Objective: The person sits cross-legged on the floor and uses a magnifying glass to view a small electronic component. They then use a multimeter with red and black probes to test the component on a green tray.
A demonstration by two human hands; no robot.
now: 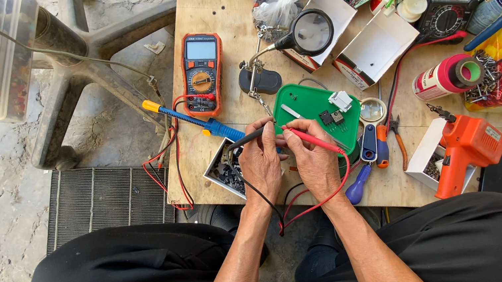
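Hands meet at the middle of the low plywood bench (205,21) in the head view: the left hand (260,163) is closed around a black test probe (246,138), and the right hand (311,158) is closed around a red test probe (314,139), both tips drawn together over a small part pinched between the fingers, too small to make out. Just beyond the hands lies a green plastic tray (308,101) with small black components; an orange digital multimeter (203,73) lies to the left, its leads trailing off the edge. By my judgement, a component is being probed; the step in hand calls for steady tip contact and a glance at the meter.
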